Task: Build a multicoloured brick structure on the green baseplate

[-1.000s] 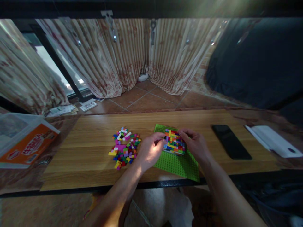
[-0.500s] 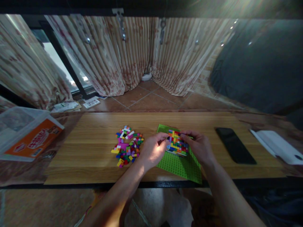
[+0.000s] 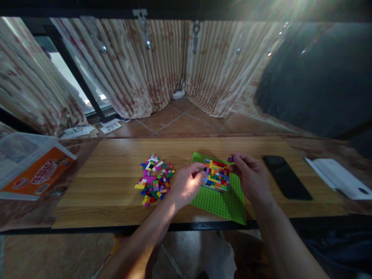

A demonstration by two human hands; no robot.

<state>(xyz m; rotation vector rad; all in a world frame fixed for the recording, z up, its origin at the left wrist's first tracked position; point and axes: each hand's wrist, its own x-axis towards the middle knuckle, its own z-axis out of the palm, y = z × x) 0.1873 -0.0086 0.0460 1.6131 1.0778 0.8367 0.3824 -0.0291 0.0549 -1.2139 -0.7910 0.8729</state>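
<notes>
A green baseplate [image 3: 221, 201] lies on the wooden table [image 3: 116, 201] in front of me. On its far half sits a flat multicoloured panel of small bricks [image 3: 216, 174]. My left hand [image 3: 186, 184] pinches the panel's left edge with thumb and fingertips. My right hand [image 3: 251, 176] is by the panel's far right corner, and its fingertips pinch a small dark brick [image 3: 230, 159] just above the baseplate. A loose pile of coloured bricks [image 3: 154, 180] lies on the table to the left of my left hand.
A black phone [image 3: 286, 176] lies right of the baseplate, with a white booklet [image 3: 337, 174] beyond it. A clear plastic box with an orange label [image 3: 29, 166] stands at the far left. Curtains and a tiled floor are behind the table.
My right hand has drawn back from the top of the panel to its far right corner, with a small brick in its fingertips. My left hand stays at the left edge.
</notes>
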